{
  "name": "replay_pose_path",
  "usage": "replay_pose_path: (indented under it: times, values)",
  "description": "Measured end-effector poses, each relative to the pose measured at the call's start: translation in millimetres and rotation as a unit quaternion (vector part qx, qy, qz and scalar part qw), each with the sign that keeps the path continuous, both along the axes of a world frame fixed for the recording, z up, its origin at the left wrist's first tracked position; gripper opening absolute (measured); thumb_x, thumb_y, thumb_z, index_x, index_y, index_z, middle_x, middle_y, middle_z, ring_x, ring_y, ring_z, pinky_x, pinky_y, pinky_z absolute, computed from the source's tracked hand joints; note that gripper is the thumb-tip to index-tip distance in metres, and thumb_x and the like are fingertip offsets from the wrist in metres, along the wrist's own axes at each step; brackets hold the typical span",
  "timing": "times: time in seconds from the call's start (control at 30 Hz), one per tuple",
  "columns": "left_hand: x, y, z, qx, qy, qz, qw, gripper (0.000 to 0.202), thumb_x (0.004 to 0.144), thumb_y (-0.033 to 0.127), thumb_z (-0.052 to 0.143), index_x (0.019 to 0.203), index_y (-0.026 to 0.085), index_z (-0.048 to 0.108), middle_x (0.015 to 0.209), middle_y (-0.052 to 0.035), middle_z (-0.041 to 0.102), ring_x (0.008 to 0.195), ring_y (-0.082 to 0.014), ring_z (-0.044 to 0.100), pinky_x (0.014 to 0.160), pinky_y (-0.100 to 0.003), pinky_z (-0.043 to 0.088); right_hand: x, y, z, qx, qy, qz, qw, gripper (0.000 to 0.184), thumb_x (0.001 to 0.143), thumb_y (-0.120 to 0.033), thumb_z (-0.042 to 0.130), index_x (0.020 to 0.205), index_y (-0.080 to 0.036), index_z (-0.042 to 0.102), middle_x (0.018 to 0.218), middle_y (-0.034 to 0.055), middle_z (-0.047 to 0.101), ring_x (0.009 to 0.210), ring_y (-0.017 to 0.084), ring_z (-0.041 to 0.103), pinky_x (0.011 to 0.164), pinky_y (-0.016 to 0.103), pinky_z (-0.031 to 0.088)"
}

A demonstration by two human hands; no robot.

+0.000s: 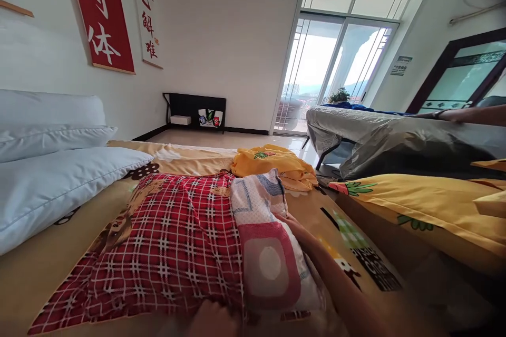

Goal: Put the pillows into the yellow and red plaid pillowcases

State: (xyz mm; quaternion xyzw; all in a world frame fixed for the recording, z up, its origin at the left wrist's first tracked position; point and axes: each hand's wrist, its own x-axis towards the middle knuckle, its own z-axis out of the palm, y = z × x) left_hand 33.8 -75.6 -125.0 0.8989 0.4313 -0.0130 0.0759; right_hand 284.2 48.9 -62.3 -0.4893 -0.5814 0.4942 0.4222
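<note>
A red checked pillowcase lies on the bed in front of me. A patterned pillow in white, pink and blue sticks out of its right side. My right hand reaches in from the lower right, its fingers curled against the pillow's right edge and partly tucked behind it. My left hand is at the bottom edge of the view, at the near seam where pillowcase and pillow meet. It is blurred and its fingers are hidden.
White pillows are stacked at the left on the yellow printed sheet. A crumpled yellow cloth lies beyond the pillow. At the right is a second bed with a yellow quilt and a grey cover, on which another person's arm rests.
</note>
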Motion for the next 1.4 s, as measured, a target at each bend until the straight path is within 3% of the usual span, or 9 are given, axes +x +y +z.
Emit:
replay_pose_path:
  times: [0.07,0.17,0.3,0.4,0.57,0.73,0.87,1.03,1.4]
  values:
    - [-6.5,-0.8,57.1,-0.004,-0.059,-0.013,0.998,0.013,0.084,0.027,0.061,0.089,0.021,0.07,0.083,-0.0057,0.074,0.076,-0.0213,0.07,0.061,-0.026,0.043,1.6,-9.9,3.0,-0.015,-0.006,0.011,1.0,0.062,0.07,-0.065,0.067,0.113,-0.021,0.067,0.11,0.0083,0.071,0.103,0.029,0.065,0.093,0.046,0.051]
    - [-11.0,21.3,140.2,0.043,-0.168,0.024,0.985,0.04,0.094,0.04,0.042,0.069,0.019,0.064,0.07,-0.0031,0.069,0.066,-0.0154,0.064,0.061,-0.025,0.041,12.6,-26.3,10.8,0.031,-0.108,0.042,0.993,0.061,0.073,-0.063,0.065,0.118,-0.021,0.066,0.121,0.0082,0.066,0.113,0.031,0.059,0.101,0.049,0.044]
    - [0.0,98.0,192.8,0.162,-0.082,0.168,0.969,0.035,0.091,0.039,0.041,0.098,0.015,0.066,0.09,-0.0117,0.07,0.082,-0.0244,0.066,0.072,-0.033,0.046,20.9,-46.0,27.7,0.115,-0.337,0.081,0.931,0.041,0.08,-0.06,0.059,0.101,-0.027,0.073,0.115,0.0058,0.068,0.113,0.032,0.055,0.106,0.053,0.034]
    - [12.8,152.3,188.9,0.141,-0.054,0.188,0.971,0.048,0.087,0.045,0.047,0.116,0.01,0.06,0.107,-0.0199,0.068,0.099,-0.0312,0.064,0.08,-0.037,0.048,17.4,-54.2,34.6,0.184,-0.407,0.041,0.894,0.036,0.08,-0.056,0.059,0.096,-0.027,0.073,0.121,0.0073,0.065,0.117,0.034,0.05,0.106,0.055,0.032]
    - [19.1,183.8,172.9,0.086,-0.047,0.203,0.974,0.033,0.078,0.039,0.06,0.102,0.017,0.068,0.104,-0.0164,0.07,0.099,-0.028,0.066,0.083,-0.033,0.049,18.1,-49.5,26.3,0.172,-0.347,-0.004,0.922,0.043,0.079,-0.06,0.057,0.088,-0.022,0.073,0.103,0.0107,0.07,0.101,0.033,0.059,0.097,0.05,0.042]
    - [10.3,175.7,173.6,0.09,-0.071,0.163,0.98,0.023,0.081,0.029,0.055,0.092,0.016,0.071,0.104,-0.0159,0.07,0.096,-0.0266,0.065,0.081,-0.033,0.048,29.9,-30.2,23.2,0.061,-0.124,-0.005,0.99,0.053,0.077,-0.067,0.057,0.107,-0.024,0.068,0.108,0.0061,0.071,0.104,0.03,0.063,0.092,0.044,0.05]
    - [8.3,163.9,184.4,0.109,-0.109,0.128,0.98,0.029,0.087,0.028,0.044,0.084,0.015,0.07,0.096,-0.0123,0.071,0.09,-0.023,0.065,0.076,-0.03,0.046,17.3,-12.9,26.0,0.002,0.053,-0.063,0.997,0.063,0.071,-0.066,0.065,0.12,-0.026,0.06,0.121,0.007,0.066,0.108,0.028,0.063,0.092,0.041,0.052]
    - [22.7,151.5,200.4,0.129,-0.161,0.143,0.968,0.034,0.092,0.026,0.036,0.085,0.014,0.067,0.091,-0.0101,0.072,0.084,-0.0189,0.064,0.069,-0.026,0.042,-18.0,-10.9,34.4,0.118,-0.024,-0.086,0.989,0.053,0.058,-0.053,0.077,0.098,-0.02,0.066,0.104,0.008,0.071,0.1,0.031,0.063,0.091,0.044,0.05]
    - [55.8,124.6,198.5,0.155,-0.169,0.121,0.966,0.037,0.096,0.032,0.033,0.094,0.014,0.065,0.094,-0.0112,0.07,0.09,-0.022,0.064,0.075,-0.029,0.044,-50.1,-12.0,31.8,0.252,-0.199,-0.099,0.942,0.02,0.074,-0.036,0.054,0.081,-0.019,0.063,0.084,0.0053,0.07,0.079,0.023,0.06,0.072,0.032,0.048]
